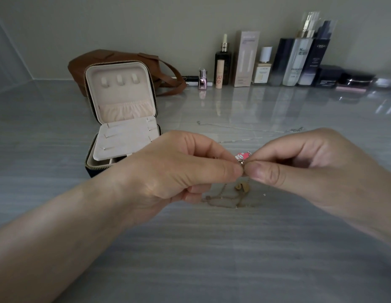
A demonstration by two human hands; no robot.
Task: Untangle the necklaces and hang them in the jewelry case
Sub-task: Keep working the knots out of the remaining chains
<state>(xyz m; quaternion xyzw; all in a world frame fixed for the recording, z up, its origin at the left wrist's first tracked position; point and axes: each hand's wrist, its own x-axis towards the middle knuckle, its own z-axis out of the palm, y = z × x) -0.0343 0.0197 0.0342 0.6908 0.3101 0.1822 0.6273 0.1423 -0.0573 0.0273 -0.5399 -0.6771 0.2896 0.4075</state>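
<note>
Both grips pinch a gold necklace (227, 197) beside the open jewelry case (122, 119).

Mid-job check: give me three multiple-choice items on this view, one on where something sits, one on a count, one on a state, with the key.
1. Where is the jewelry case relative to the hands?
A. Left of them, further back
B. Right of them
C. Under them

2. How many hooks show in the case's lid?
A. One
B. Three
C. Five

3. What is the state of the jewelry case?
A. Zipped shut
B. Open, lid upright
C. Lying upside down

Key: 1 A, it stands beyond the left hand, in front of the brown bag. 2 B, three pale hooks sit in a row. 3 B, the lid stands up with its pocket showing, while both hands pinch the pink charm; the right hand meets the left there.
</note>
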